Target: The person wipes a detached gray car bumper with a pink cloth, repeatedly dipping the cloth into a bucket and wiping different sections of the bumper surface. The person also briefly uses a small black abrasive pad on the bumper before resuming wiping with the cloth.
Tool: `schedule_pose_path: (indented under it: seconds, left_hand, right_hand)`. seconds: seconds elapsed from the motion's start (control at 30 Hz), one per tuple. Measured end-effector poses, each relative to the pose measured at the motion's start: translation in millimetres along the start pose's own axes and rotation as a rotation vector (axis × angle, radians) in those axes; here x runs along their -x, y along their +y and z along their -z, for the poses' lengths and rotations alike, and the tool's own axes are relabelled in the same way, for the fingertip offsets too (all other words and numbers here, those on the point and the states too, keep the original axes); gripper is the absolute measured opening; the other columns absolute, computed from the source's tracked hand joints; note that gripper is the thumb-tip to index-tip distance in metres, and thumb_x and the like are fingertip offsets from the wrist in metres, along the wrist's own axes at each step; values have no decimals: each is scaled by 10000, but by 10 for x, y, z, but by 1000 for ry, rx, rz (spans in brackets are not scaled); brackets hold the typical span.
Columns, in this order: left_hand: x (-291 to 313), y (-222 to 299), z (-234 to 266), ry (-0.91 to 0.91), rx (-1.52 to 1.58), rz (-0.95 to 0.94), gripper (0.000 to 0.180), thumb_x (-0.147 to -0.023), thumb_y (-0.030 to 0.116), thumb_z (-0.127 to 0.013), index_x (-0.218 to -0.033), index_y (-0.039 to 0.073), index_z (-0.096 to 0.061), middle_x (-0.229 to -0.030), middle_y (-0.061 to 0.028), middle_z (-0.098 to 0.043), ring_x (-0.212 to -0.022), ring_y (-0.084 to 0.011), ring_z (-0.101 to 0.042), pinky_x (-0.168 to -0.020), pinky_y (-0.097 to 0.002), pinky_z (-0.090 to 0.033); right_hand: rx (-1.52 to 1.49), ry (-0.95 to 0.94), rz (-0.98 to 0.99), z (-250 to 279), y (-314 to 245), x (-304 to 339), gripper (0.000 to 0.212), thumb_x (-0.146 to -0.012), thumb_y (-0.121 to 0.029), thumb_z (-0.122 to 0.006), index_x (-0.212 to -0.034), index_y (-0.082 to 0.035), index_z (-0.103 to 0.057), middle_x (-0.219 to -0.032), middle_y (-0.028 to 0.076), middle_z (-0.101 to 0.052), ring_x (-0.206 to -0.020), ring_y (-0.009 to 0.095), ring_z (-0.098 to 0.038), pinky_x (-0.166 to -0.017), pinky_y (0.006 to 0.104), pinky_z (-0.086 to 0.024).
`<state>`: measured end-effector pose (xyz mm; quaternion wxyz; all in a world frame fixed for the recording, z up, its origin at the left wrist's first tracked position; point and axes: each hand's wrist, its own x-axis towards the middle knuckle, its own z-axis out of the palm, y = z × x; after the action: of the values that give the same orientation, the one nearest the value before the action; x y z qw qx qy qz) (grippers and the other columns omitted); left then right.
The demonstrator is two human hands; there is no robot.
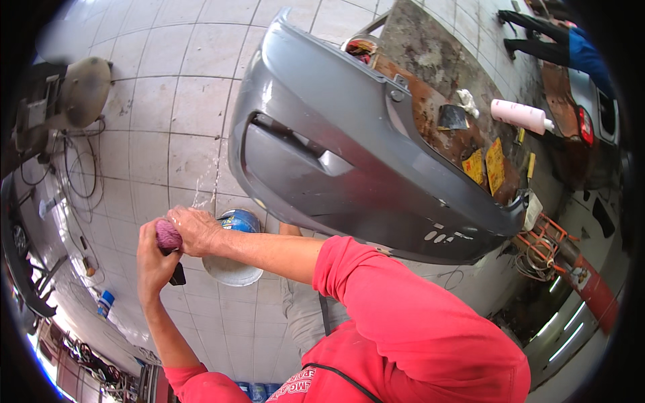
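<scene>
My left hand [154, 258] and my right hand [195, 230] are both closed around a wet purple cloth [167, 235], squeezing it above a round tin bucket [232, 267] on the tiled floor. Drops of water spray up from the cloth. A small dark block [177, 275] sticks out below my left hand. A grey car bumper [349, 161] lies on a stand just to the right of my hands, its glossy face toward me.
A rusty worktable [437, 107] behind the bumper carries a white bottle [519, 115], yellow sanding sheets [495, 165] and a rag. Another person's legs [537, 37] stand at the top right. Cables [77, 168] and a machine lie on the left floor.
</scene>
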<state>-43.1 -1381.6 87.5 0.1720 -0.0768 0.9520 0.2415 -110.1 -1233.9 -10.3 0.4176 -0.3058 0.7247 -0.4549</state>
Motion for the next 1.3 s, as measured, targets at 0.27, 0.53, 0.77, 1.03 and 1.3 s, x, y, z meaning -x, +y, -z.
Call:
schedule_pose_path:
  seconds: [0.27,0.53,0.77,1.03,1.3]
  left_hand:
    - [79,74,-464,240,1318,412,569,-1026,145,-710,-1509,-35,-470,-1369,-131,-637,-1171,-209,-664,-1027,-342,-531]
    - [-438,1464,-583,-156,1235,250,433,-825,342,-880,-1025,46,-634,-978,-2,-659,-907,-101,-583,-867,-252,-460]
    - [-568,3103,-924,-303,1085,139,387,-797,238,-897,-975,63,-602,-935,14,-600,-871,-99,-565,-791,-264,-464]
    - [-572,4471,-1280,-811,963,-309,494,-886,118,-867,-1318,-23,-672,-757,18,-665,-638,-34,-573,-592,-220,-449]
    - [-850,3544,-1420,-597,694,95,429,-939,179,-819,-1309,1,-692,-779,13,-667,-679,-51,-557,-633,-246,-468]
  right_hand:
    - [-507,27,-9,1012,-8,472,779,-752,-349,-880,-1372,17,-581,-1134,260,-725,-1081,416,-706,-940,444,-575]
    - [-311,131,-220,2308,463,2184,457,-953,-409,-734,-1195,-20,-749,-1073,202,-765,-1005,394,-726,-934,443,-573]
    - [-712,490,-453,2727,641,3710,660,-1011,-479,-719,-1457,-10,-590,-1392,157,-649,-1305,241,-609,-1097,393,-492]
    - [-985,668,-451,3018,609,4638,496,-1054,-182,-686,-1503,-8,-566,-1425,112,-665,-1283,156,-608,-1101,326,-495]
    - [12,429,-405,3772,704,5050,715,-1034,-431,-672,-1586,-26,-463,-1618,212,-480,-1547,343,-402,-1277,443,-319]
